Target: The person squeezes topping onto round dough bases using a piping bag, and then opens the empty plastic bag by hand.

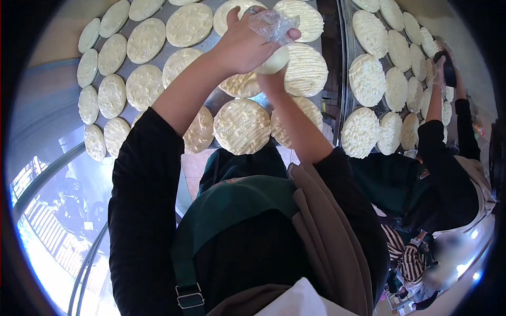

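Observation:
My left hand is over the tray, closed around crumpled clear plastic, with the thumb sticking out. Just below it, my right hand grips a pale round container; most of its fingers are hidden behind the container and the left hand. Under and around both hands lie flat round pieces with a creamy, lumpy topping, one nearest my body and a ridged one just right of the container.
A metal tray holds several rows of topped rounds. Beyond a narrow gap on the right, a second tray holds more. A co-worker's gloved hands are over it, with a dark object. More people are at lower right.

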